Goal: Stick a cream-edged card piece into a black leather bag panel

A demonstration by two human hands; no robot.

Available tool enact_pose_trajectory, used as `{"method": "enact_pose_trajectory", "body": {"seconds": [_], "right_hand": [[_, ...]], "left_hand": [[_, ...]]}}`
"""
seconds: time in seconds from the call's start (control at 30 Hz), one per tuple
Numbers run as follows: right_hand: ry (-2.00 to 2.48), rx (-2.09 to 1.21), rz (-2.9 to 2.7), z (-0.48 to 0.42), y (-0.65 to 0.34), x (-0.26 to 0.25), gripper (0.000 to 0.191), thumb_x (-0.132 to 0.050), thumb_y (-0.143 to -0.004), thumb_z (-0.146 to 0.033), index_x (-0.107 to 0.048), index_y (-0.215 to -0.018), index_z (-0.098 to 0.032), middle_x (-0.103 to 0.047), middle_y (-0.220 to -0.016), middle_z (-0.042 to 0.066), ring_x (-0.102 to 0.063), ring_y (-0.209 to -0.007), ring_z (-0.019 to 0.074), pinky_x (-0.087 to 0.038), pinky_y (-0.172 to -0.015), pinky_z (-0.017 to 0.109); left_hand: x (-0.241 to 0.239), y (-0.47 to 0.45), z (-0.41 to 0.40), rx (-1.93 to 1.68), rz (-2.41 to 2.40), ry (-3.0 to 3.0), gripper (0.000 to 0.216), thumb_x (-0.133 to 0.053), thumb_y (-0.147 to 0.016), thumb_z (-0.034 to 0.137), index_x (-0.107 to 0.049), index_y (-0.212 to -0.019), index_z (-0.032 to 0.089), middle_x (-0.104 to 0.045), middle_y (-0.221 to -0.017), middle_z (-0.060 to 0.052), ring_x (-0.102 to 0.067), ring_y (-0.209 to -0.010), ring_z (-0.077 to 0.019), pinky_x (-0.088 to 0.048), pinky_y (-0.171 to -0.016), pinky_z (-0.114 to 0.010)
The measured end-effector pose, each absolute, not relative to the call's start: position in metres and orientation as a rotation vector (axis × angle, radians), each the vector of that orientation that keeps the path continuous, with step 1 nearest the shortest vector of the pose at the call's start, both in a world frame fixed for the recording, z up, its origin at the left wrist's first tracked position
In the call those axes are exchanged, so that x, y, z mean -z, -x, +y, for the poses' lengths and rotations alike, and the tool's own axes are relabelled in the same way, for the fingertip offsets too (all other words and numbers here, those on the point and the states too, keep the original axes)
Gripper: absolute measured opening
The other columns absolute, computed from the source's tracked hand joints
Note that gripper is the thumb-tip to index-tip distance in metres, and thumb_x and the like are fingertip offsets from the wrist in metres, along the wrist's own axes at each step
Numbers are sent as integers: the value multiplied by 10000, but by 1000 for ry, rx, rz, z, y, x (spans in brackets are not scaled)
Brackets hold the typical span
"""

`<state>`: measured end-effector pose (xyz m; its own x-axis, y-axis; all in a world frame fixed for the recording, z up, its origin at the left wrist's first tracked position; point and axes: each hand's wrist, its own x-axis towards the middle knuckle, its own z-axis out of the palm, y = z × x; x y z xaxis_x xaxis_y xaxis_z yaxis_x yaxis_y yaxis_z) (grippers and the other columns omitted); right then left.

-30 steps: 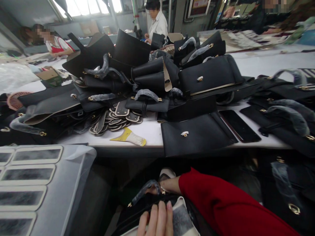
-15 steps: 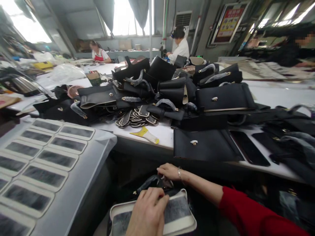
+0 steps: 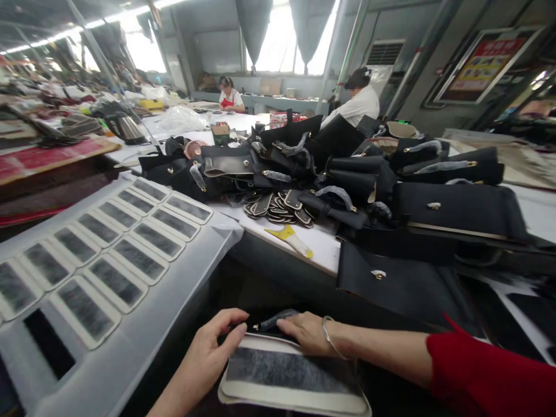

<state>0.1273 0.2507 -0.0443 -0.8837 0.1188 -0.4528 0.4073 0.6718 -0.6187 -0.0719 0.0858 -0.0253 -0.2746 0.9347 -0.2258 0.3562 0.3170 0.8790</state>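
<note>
Since half a second earlier, the left hand (image 3: pixel 216 347) had slid off the top of the grey-faced panel (image 3: pixel 292 373) to its near-left corner, and the right hand (image 3: pixel 310 334) had dropped from the wrapped bag handle (image 3: pixel 274 320) onto the panel's far edge, while the view swung left across the workshop. The panel lay flat at the near edge of the scene, just right of the left hand and directly under the right. The left hand was curled loosely, thumb and fingers partly spread around the panel's corner and touching its pale rim. The right hand lay flat with its fingers held together, pressing down on the far rim; a bangle (image 3: pixel 328 341) circled the wrist ahead of a red sleeve (image 3: pixel 486 376). The wrapped handle poked out just beyond the fingertips of both hands. To the left, rows of matching panels (image 3: pixel 117 255) covered a sheeted table (image 3: pixel 182 289). Farther off, black bags (image 3: pixel 456 208) were heaped on a white table (image 3: pixel 321 246), beside a pile of small leather tabs (image 3: pixel 278 207) and a yellow-and-white scraper (image 3: pixel 290 238). Two other people worked at the far benches, one in red (image 3: pixel 229 98) and one in white (image 3: pixel 358 101).
</note>
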Motion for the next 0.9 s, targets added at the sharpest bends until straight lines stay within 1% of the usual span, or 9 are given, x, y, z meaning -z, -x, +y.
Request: {"method": "enact_pose_trajectory", "body": {"seconds": [0.1,0.2,0.27,0.33,0.47,0.6,0.67,0.73,0.9], "right_hand": [[-363,1018,2528,248,-126,36,412,-303,-979,-312,-636,-1159,-150,-686,-1148,140,-648,-1001,277,-475,-853,354],[-409,1016,2530,247,-124,31,553,-151,-1014,-385,-661,-1033,-171,-715,-1012,107,-665,-884,246,-487,-782,330],[-445,1013,2530,244,-124,30,594,-130,-1017,-424,-671,-988,-181,-720,-963,98,-668,-852,243,-489,-763,329],[-452,1004,2542,242,-124,31,596,-146,-1016,-441,-680,-985,-177,-720,-979,111,-667,-890,267,-488,-800,359],[-403,1028,2551,237,-122,33,600,-145,-1018,-426,-675,-1125,-164,-703,-1129,133,-638,-1059,300,-465,-935,412],[-390,1098,2513,235,-113,31,667,-83,-1022,-487,-570,-1340,-162,-609,-1338,120,-571,-1219,277,-427,-1039,392],[-374,1127,2484,234,-107,30,673,-66,-1020,-510,-531,-1386,-189,-593,-1364,93,-565,-1235,256,-420,-1056,372],[-376,1158,2456,233,-102,31,672,-61,-1018,-526,-512,-1407,-213,-589,-1372,72,-561,-1242,240,-418,-1062,355],[-428,1101,2477,229,-98,32,692,-127,-1003,-571,-491,-1426,-163,-559,-1395,126,-520,-1281,288,-382,-1093,415]], "left_hand": [[17,58,83,-891,1755,-1276,208,-614,-851,313,-703,-1022,234,-657,-1177,-37,-591,-1125,-214,-405,-1002,-279],[9,49,86,-846,1753,-1323,171,-599,-827,197,-718,-944,233,-694,-1056,-10,-629,-1015,-182,-422,-930,-240],[10,51,89,-858,1737,-1268,166,-589,-844,215,-726,-934,235,-714,-995,4,-642,-968,-178,-427,-900,-239],[18,60,91,-940,1651,-1100,186,-606,-859,310,-730,-968,225,-725,-995,-8,-645,-974,-198,-432,-894,-260],[54,80,94,-1109,1471,-675,508,-556,-839,587,-688,-1068,153,-725,-1031,-92,-650,-1023,-261,-465,-904,-336],[103,87,92,-1086,1480,-444,676,-513,-798,714,-671,-1102,131,-678,-1195,-160,-599,-1163,-315,-428,-1002,-419],[126,85,89,-1085,1513,-373,633,-557,-792,696,-684,-1064,139,-662,-1220,-155,-549,-1225,-319,-363,-1065,-422],[146,81,85,-1091,1521,-316,539,-598,-818,626,-683,-1024,135,-668,-1185,-140,-548,-1214,-297,-330,-1088,-426],[180,66,79,-1119,1396,-150,365,-550,-933,432,-598,-1141,136,-675,-1089,-85,-642,-1010,-221,-456,-965,-450]]}}
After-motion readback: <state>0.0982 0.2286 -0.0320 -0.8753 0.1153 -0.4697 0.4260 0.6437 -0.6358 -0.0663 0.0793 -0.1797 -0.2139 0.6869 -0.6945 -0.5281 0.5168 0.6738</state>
